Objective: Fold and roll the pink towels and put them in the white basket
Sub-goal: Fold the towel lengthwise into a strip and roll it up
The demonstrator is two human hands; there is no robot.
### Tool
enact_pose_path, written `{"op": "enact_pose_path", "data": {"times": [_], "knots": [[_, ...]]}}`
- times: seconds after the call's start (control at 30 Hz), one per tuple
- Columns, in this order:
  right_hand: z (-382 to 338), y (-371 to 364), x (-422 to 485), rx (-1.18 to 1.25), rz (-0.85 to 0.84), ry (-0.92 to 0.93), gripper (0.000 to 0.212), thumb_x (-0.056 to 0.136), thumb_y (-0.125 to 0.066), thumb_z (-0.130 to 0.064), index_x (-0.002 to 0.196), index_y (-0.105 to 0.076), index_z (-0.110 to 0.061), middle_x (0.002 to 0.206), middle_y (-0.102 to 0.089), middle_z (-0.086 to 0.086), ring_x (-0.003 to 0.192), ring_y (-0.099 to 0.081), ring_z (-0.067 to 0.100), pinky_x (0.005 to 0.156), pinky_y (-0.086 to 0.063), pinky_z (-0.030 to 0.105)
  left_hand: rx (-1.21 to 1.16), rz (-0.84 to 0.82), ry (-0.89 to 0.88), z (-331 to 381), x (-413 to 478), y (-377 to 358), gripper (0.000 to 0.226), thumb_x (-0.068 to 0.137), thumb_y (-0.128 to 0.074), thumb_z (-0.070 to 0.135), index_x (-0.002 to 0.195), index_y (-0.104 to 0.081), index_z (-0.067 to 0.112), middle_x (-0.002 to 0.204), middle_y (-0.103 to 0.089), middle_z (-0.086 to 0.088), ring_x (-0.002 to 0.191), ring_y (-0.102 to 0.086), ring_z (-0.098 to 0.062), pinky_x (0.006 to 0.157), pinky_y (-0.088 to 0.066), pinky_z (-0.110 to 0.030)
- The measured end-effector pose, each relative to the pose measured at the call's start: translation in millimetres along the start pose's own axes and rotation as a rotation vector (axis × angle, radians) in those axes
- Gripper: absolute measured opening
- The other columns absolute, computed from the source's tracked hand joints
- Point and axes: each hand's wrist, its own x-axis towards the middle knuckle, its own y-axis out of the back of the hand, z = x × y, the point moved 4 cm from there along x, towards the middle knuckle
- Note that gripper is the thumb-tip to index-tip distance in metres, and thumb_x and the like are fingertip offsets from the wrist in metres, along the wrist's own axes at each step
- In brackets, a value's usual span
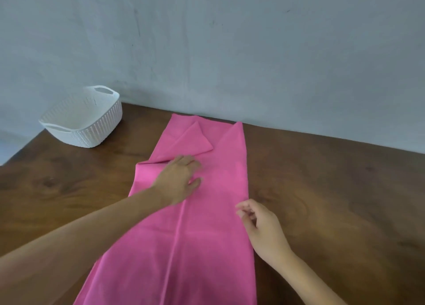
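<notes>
Head-cam view, looking down at a wooden table [322,201] set against a grey-blue wall [230,40]. A pink towel [207,247] lies lengthwise on the table in front of the person, running from the near edge of the frame to the wall.

The left hand [181,180] lies flat on the towel's middle w/ fingers straight, pressing down and gripping nothing. The right hand [259,224] sits at the towel's right edge w/ fingers loosely curled. It may be pinching the hem, but the view doesn't settle that.

The step in hand looks like smoothing the long fold before rolling. To do it well:
- Keep the L palm flat as an anchor.
- Sweep outward from the centre crease so trapped air and ripples leave at the edges.
- Use the R hand to square the right edge, so both long sides run parallel.
- Tidy the far end first, or the roll will prob. go lopsided.

The towel is bright pink, thin, soft and matte, w/ a long crease down its middle. At the far end a triangular flap is turned over on the left, and the right corner rises to a point near the wall.

A white basket [85,120], ribbed w/ cut-out handles, stands at the table's far left, well apart from the towel. No towel shows inside it.
</notes>
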Motion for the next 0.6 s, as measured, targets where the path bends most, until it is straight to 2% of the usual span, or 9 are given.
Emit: {"op": "enact_pose_path", "data": {"times": [0.07, 0.13, 0.23, 0.33, 0.47, 0.53, 0.6], "knots": [[3, -1, 11, -0.003, -0.017, 0.02, 0.015, 0.102, -0.057, -0.025, 0.109, -0.066, -0.035, 0.101, -0.066, -0.025, 0.1, -0.061, -0.003, 0.084, -0.047, 0.013, 0.066, -0.116, 0.104, -8, 20, -3, 0.062, 0.094, -0.039, 0.061, 0.133, -0.061, 0.018, 0.142, -0.051, -0.008, 0.13, -0.045, -0.032, 0.111, -0.037, -0.048], [3, -1, 19, 0.001, -0.03, 0.03, 0.015, 0.102, -0.056, -0.026, 0.111, -0.066, -0.034, 0.102, -0.065, -0.025, 0.101, -0.06, -0.004, 0.085, -0.047, 0.012, 0.112, -0.208, 0.171, -10, 35, -8, 0.057, 0.099, -0.041, 0.062, 0.138, -0.059, 0.024, 0.154, -0.039, -0.005, 0.142, -0.032, -0.031, 0.117, -0.027, -0.048], [3, 3, 29, 0.006, -0.032, 0.04, 0.016, 0.102, -0.056, -0.025, 0.111, -0.066, -0.034, 0.103, -0.065, -0.025, 0.102, -0.059, -0.005, 0.084, -0.045, 0.009, 0.179, -0.317, 0.2, -11, 51, -16, 0.064, 0.1, -0.032, 0.065, 0.147, -0.049, 0.025, 0.163, -0.026, -0.005, 0.148, -0.022, -0.031, 0.12, -0.021, -0.05], [3, 6, 41, 0.009, -0.015, 0.043, 0.015, 0.102, -0.057, -0.024, 0.109, -0.066, -0.034, 0.103, -0.065, -0.025, 0.102, -0.059, -0.005, 0.083, -0.043, 0.007, 0.193, -0.34, 0.209, -16, 61, -22, 0.073, 0.1, -0.028, 0.067, 0.154, -0.038, 0.02, 0.164, -0.025, -0.006, 0.149, -0.022, -0.031, 0.12, -0.021, -0.049], [2, 7, 59, -0.001, 0.001, 0.044, 0.016, 0.102, -0.057, -0.024, 0.108, -0.065, -0.035, 0.104, -0.066, -0.023, 0.101, -0.06, -0.004, 0.083, -0.044, 0.01, 0.125, -0.192, 0.179, -23, 70, -15, 0.066, 0.101, -0.037, 0.061, 0.146, -0.048, 0.014, 0.152, -0.045, -0.006, 0.141, -0.038, -0.029, 0.114, -0.027, -0.045], [-1, 9, 71, -0.012, 0.01, 0.04, 0.016, 0.101, -0.057, -0.023, 0.109, -0.065, -0.034, 0.103, -0.066, -0.023, 0.1, -0.059, -0.005, 0.083, -0.043, 0.009, 0.024, -0.088, 0.159, -28, 72, -5, 0.049, 0.101, -0.048, 0.051, 0.131, -0.061, 0.014, 0.131, -0.06, -0.004, 0.125, -0.053, -0.026, 0.106, -0.037, -0.042], [-8, 14, 87, 0.002, 0.032, 0.03, 0.016, 0.101, -0.057, -0.021, 0.107, -0.066, -0.032, 0.102, -0.067, -0.021, 0.099, -0.059, -0.006, 0.082, -0.043, 0.009, -0.143, 0.011, 0.182, -33, 72, 7, 0.025, 0.098, -0.06, 0.037, 0.11, -0.069, 0.018, 0.112, -0.067, 0.002, 0.103, -0.061, -0.02, 0.096, -0.045, -0.039]]}}
